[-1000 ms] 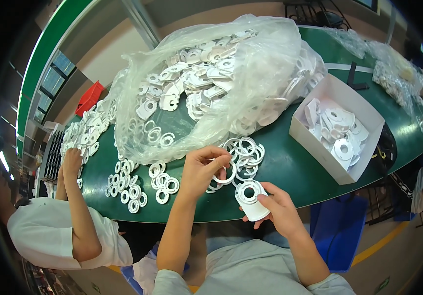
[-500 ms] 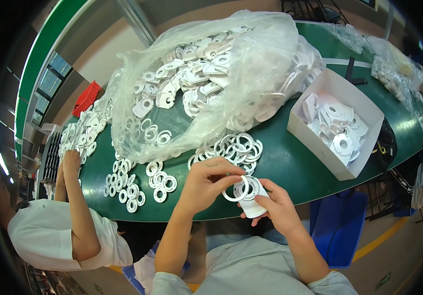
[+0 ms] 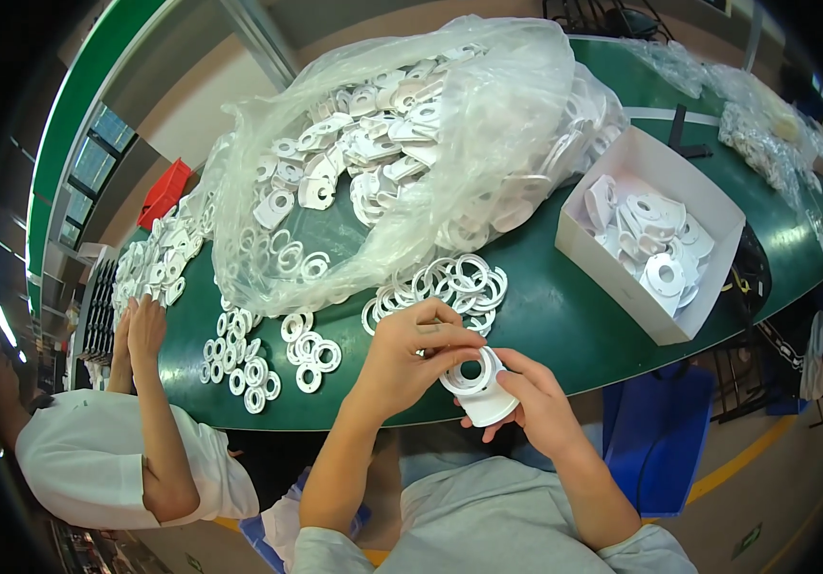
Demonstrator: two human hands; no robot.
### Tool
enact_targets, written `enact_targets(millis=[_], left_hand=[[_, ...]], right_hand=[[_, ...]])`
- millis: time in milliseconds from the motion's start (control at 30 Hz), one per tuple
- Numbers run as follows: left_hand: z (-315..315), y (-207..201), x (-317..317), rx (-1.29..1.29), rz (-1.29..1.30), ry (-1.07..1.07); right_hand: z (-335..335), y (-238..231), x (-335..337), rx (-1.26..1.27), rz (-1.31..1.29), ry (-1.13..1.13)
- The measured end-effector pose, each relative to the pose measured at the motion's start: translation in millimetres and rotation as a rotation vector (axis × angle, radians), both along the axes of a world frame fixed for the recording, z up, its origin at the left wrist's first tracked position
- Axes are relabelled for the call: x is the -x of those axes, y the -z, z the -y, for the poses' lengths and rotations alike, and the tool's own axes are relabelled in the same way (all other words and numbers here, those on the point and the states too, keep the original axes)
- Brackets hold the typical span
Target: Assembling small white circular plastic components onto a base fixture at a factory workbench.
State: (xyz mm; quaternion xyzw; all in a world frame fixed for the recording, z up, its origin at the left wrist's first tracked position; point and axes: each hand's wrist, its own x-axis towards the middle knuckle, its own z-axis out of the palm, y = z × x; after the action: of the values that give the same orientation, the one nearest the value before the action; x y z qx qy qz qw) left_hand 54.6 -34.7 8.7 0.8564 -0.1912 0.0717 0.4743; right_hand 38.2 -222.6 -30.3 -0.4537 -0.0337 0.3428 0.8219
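Observation:
My right hand grips a white plastic housing with a round opening, tilted in front of me at the table's near edge. Between the pinched fingers of my left hand is a white plastic ring, lying against the round face of the housing. Whether the ring is seated in it I cannot tell. Just beyond my left hand lies a loose pile of white rings. Smaller groups of thicker round parts rest to its left.
A big clear plastic bag spills white housings across the green table. An open white box at the right holds more housings. At the left a co-worker's hands are by another pile. A blue bin stands below the table edge.
My left hand has brought the ring from in front of the housing onto its round face. The co-worker's hands at the left have shifted slightly.

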Motion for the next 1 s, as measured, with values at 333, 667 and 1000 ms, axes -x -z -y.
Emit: enact_targets(millis=[333, 667, 1000], left_hand=[[3.0, -0.7, 0.0, -0.165, 0.083, 0.029], [-6.2, -11.6, 5.0, -0.005, 0.047, -0.172], [0.5, 11.5, 44.6, 0.224, -0.080, -0.305]], right_hand=[[-4.1, -2.8, 1.9, 0.043, 0.056, -0.021], [-0.8, 3.2, 1.8, 0.015, 0.115, 0.072], [-4.0, 1.5, 3.0, 0.008, 0.114, 0.068]])
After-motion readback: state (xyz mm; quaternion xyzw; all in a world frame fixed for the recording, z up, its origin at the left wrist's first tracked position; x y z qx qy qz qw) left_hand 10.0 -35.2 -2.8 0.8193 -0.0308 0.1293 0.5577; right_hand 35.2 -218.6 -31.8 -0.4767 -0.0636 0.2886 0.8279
